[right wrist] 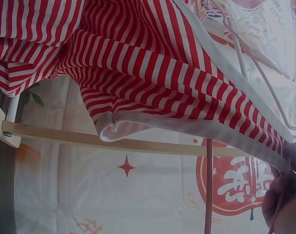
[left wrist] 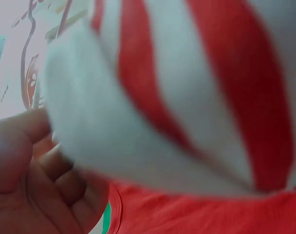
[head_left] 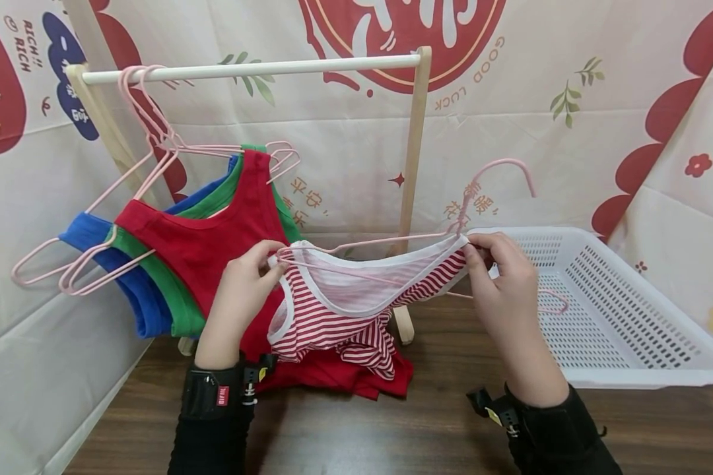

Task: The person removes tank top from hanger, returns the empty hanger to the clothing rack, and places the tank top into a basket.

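Between both hands stretches a red-and-white striped tank top with white trim, its lower part bunched. A pink hanger runs through its neck opening, hook upward on the right. My left hand pinches the left shoulder strap near the hanger's end, beside a hanging red tank top. With thumb and fingers, my right hand pinches the other strap close to the hook's base; the hanger's right arm extends past that hand. In the left wrist view, striped cloth covers most of the scene.
A rack with a white rail and wooden posts stands behind. Green and blue tops hang at its left on pink hangers, behind the red one. On the right sits a white perforated basket on the wooden table.
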The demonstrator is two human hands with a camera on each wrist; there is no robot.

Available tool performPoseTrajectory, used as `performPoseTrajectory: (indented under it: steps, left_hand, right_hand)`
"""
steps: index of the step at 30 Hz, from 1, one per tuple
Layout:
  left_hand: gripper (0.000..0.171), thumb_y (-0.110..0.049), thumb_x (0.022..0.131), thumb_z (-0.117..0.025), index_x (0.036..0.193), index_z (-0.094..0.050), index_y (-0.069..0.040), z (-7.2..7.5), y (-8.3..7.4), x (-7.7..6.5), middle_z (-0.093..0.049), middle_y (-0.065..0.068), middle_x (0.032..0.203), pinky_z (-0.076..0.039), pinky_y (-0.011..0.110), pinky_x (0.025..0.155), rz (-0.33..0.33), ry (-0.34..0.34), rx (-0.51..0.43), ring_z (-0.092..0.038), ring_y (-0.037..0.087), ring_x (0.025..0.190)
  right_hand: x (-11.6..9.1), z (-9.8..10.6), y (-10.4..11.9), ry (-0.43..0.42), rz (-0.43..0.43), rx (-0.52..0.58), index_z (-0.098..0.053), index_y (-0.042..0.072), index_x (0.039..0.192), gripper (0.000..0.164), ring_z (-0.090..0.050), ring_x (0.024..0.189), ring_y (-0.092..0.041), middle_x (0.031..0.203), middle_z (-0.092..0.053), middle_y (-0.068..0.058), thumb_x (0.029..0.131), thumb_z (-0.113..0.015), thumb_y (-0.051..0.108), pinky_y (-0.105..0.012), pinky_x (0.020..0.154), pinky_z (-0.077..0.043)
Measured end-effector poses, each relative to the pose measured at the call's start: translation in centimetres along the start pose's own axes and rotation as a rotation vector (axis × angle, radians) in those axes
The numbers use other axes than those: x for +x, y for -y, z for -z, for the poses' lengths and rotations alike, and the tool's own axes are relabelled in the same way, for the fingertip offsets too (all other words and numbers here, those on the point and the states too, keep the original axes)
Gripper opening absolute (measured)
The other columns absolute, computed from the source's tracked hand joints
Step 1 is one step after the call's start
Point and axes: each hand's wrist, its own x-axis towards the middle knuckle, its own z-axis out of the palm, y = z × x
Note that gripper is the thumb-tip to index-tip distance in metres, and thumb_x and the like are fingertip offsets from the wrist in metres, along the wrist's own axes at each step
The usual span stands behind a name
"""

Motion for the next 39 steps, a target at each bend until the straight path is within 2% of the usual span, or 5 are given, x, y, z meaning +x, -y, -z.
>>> performPoseTrajectory:
  steps: [6, 11, 17, 24, 39]
  left_hand:
    - [0.044, -0.028, 0.081, -0.066, 0.12, -0.048, -0.02, -0.6, -0.5, 0.1, -0.06, -0.003, 0.08, -0.051, 0.035, 0.063, -0.047, 0.123, 0.033, -0.054, 0.012, 0.07]
    - [0.046, -0.033, 0.077, -0.07, 0.117, -0.05, -0.023, -0.2, -0.8, -0.2, -0.06, -0.003, 0.086, -0.052, 0.036, 0.067, -0.077, 0.12, 0.056, -0.055, 0.01, 0.074]
    - [0.036, -0.034, 0.077, -0.069, 0.11, -0.056, -0.023, -0.1, -1.3, -0.6, -0.062, -0.006, 0.087, -0.052, 0.035, 0.069, -0.22, 0.134, 0.068, -0.055, 0.008, 0.076]
    - [0.02, -0.025, 0.079, -0.068, 0.099, -0.063, -0.021, -0.3, -1.8, -0.9, -0.062, -0.007, 0.085, -0.051, 0.029, 0.07, -0.408, 0.044, 0.081, -0.054, 0.004, 0.075]
    - [0.019, -0.013, 0.08, -0.066, 0.099, -0.064, -0.014, 1.8, -0.9, -1.1, -0.064, 0.0, 0.084, -0.053, 0.035, 0.068, -0.508, -0.214, -0.031, -0.056, 0.005, 0.074]
  right_hand:
    - [0.0, 0.0, 0.0, 0.028, -0.006, -0.025, -0.062, 0.006, 0.096, 0.012, -0.045, 0.073, -0.012, 0.078, -0.056, -0.003, 0.087, -0.057, 0.012, -0.026, 0.061, -0.036]
    - [0.0, 0.0, 0.0, 0.041, -0.006, -0.031, -0.062, 0.007, 0.097, 0.012, -0.045, 0.073, -0.012, 0.08, -0.056, -0.003, 0.087, -0.057, 0.012, -0.024, 0.062, -0.036]
    - [0.0, -0.2, 0.1, 0.064, 0.025, -0.034, -0.063, 0.007, 0.094, 0.01, -0.045, 0.072, -0.011, 0.082, -0.058, -0.002, 0.086, -0.059, 0.012, -0.024, 0.06, -0.036]
    - [-0.2, -0.4, 0.2, 0.073, 0.049, -0.017, -0.062, 0.007, 0.092, 0.009, -0.045, 0.072, -0.01, 0.082, -0.058, 0.0, 0.085, -0.06, 0.011, -0.024, 0.061, -0.036]
    - [-0.1, -0.5, 0.4, 0.113, 0.103, -0.003, -0.063, 0.01, 0.096, 0.012, -0.049, 0.078, -0.013, 0.086, -0.061, 0.0, 0.085, -0.06, 0.011, -0.032, 0.065, -0.041]
